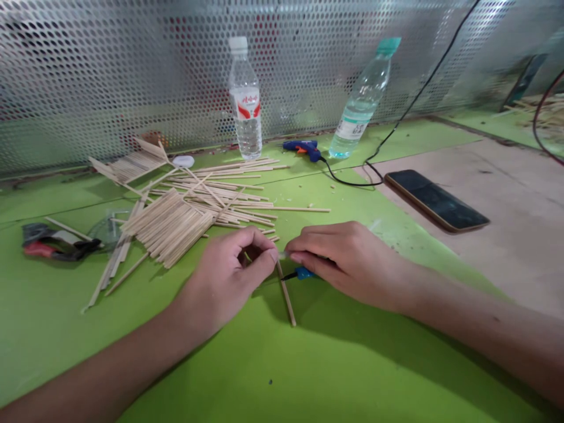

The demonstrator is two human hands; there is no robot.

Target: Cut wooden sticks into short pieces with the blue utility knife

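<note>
My left hand is closed in a pinch, its thumb and forefinger meeting just above the green tabletop. Facing it, my right hand also pinches. A small, pale, translucent piece spans the gap between both sets of fingertips; its kind is unclear. From under my right fingers pokes a blue tool with a thin black tip, its rear part hidden by the hand. That tip crosses a single wooden stick, whose far end reaches my left thumb tip.
Left of my hands lie a slatted stick panel, loose sticks and a red-and-black tool. Behind stand a stick structure, a white-capped bottle, a blue glue gun and a tilted green-capped bottle. A phone lies right.
</note>
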